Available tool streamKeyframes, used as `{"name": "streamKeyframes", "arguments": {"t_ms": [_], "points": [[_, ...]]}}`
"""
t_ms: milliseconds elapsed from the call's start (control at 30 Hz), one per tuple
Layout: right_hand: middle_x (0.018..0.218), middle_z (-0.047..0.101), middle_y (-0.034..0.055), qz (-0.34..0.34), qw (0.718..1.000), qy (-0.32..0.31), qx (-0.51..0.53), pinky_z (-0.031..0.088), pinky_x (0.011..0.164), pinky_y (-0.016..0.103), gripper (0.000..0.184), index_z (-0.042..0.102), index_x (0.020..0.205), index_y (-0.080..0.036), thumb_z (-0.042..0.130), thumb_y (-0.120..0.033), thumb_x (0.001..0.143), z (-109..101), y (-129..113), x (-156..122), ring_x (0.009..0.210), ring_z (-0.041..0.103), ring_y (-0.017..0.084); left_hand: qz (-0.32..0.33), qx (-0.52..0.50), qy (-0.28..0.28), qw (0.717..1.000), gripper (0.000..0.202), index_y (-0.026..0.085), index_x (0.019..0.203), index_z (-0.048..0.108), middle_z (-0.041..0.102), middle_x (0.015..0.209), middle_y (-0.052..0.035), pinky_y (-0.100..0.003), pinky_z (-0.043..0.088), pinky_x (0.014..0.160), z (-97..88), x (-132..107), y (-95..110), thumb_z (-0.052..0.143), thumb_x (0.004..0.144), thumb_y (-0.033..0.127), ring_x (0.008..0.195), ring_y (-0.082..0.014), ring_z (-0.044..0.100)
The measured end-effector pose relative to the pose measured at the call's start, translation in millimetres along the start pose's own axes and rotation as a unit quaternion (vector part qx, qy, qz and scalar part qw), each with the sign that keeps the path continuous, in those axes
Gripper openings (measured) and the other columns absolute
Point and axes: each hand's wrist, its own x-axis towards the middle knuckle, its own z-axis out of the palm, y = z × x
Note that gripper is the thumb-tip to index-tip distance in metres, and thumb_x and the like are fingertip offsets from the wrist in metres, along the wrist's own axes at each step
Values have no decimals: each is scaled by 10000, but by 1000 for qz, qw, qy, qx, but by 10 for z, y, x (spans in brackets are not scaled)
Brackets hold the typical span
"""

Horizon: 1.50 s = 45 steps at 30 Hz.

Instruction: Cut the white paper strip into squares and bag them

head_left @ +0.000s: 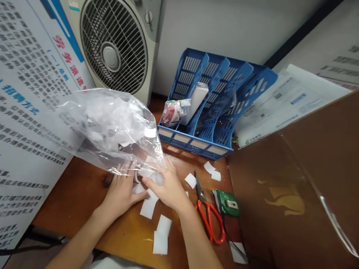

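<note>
A clear plastic bag (123,123), filled with many small white paper squares, lies tilted on the wooden desk with its mouth towards me. My right hand (168,185) closes on the bag's edge at the right, its thumb beside some white pieces. At the mouth's left side is my left hand (123,190), fingers stretched under the film and thumb pointing right. Between the hands lie loose paper squares (148,207), partly hidden by the film. Two overlapping paper squares (161,241) rest closer to me.
Red-handled scissors (210,220) and a green tape measure (227,203) lie to the right, near more paper squares (190,181). Behind stands a blue file rack (196,144); a box fan (153,48) is at back left. A brown carton (280,168) borders the right side.
</note>
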Motion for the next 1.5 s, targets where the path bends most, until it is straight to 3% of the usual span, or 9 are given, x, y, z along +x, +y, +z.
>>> {"name": "streamKeyframes", "arguments": {"t_ms": [200,333,467,700,833,967,1167,1333,1500], "points": [[1389,624,141,133,963,210,-104,387,1168,490,400,711,1247,-193,510,-387,960,-680,475,-331,1328,542,304,56,-62,-35,996,801,273,1670,25,230,1701,-175,-610,252,1240,-99,-38,97,452,1037,515,1564,-382,246],[1494,463,349,273,922,186,-200,309,1135,669,701,520,1462,25,438,-475,977,-767,875,-205,1430,388,487,58,-42,-31,997,1048,271,1663,78,173,1708,-189,-645,262,1218,-83,-144,162,661,872,635,1546,-454,232],[1500,483,327,224,947,105,-204,269,1170,660,641,583,1418,-2,399,-466,1016,-443,730,36,1443,395,466,93,-3,0,996,1354,239,1651,125,185,1690,-225,-698,236,1199,38,-246,283,744,611,848,1526,-523,211],[1486,586,125,63,991,-2,-120,261,1246,558,485,739,1193,-197,304,-384,1087,20,-22,-253,1437,473,312,83,9,50,995,1385,170,1635,113,295,1621,-275,-632,348,1159,121,-255,346,787,598,793,1495,-503,299],[1672,291,214,179,971,118,-109,254,1229,650,655,473,1537,-77,340,-504,1059,13,58,-553,1566,221,387,102,13,36,994,1373,170,1642,108,348,1600,-268,-641,320,1167,113,-223,347,780,617,787,1468,-497,355],[1644,376,169,144,987,30,-69,175,1284,614,610,375,1594,-110,332,-440,1082,15,32,-718,1557,293,320,120,14,25,992,1265,215,1644,126,340,1623,-239,-634,239,1213,119,-168,361,770,682,724,1494,-459,339],[1310,672,118,95,973,185,-105,541,1040,416,318,639,1284,-224,463,-247,1021,-509,-10,-1356,1228,643,248,114,-16,-3,993,1339,270,1650,86,213,1680,-217,-670,163,1219,-40,-218,326,794,622,754,1536,-487,226],[1005,756,77,178,968,33,-173,625,783,260,281,719,1056,-205,453,-181,972,-1123,318,-2092,896,761,192,176,4,-56,983,1412,293,1637,162,156,1709,-192,-655,100,1231,-87,-407,289,870,480,684,1532,-509,205],[1214,719,137,144,947,44,-283,642,861,294,367,663,1216,-159,381,-179,982,-1044,569,-2384,1061,752,214,187,12,-53,981,1152,277,1640,189,278,1678,-175,-606,164,1239,43,-338,260,802,715,586,1517,-439,297]]}}
